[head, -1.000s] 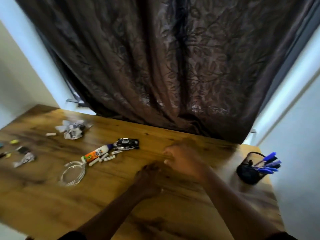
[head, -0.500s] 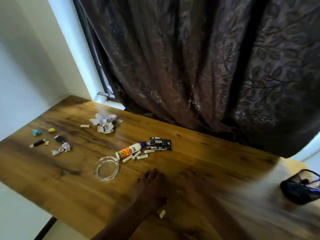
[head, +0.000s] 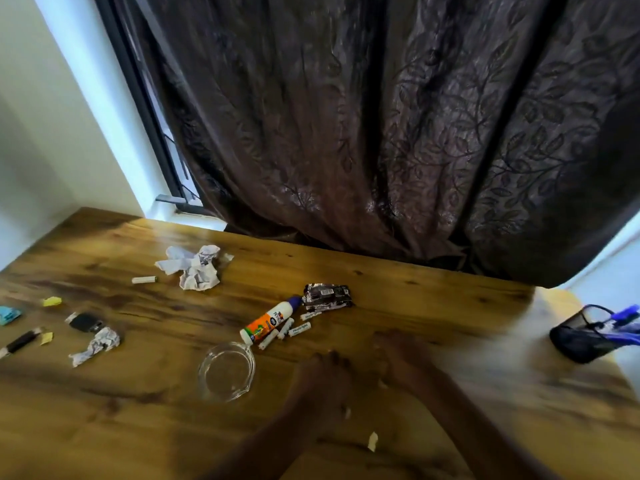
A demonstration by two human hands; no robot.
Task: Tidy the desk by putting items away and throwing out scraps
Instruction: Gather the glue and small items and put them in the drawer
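My left hand (head: pixel 323 379) and my right hand (head: pixel 401 358) lie side by side over the wooden desk (head: pixel 145 420), both blurred and holding nothing that I can make out. Just beyond them lie a glue bottle (head: pixel 268 322), several white batteries (head: pixel 294 329) and a crumpled dark foil wrapper (head: pixel 327 296). A clear glass dish (head: pixel 227 370) sits left of my left hand. A crumpled white paper (head: pixel 194 266) lies farther back. A small paper scrap (head: pixel 372 441) is near my forearms.
At the desk's left are a second crumpled paper (head: pixel 97 344), a black car key (head: pixel 85 322), a dark pen (head: pixel 20 342), yellow scraps (head: pixel 52 301), a blue scrap (head: pixel 7 315) and a lone battery (head: pixel 143 279). A black mesh pen holder (head: pixel 585 337) stands at the right edge. A dark curtain (head: pixel 381 133) hangs behind.
The view has swung to the left, so the left-side clutter shows more. Both hands have dropped lower toward the desk and now lie flatter, close together.
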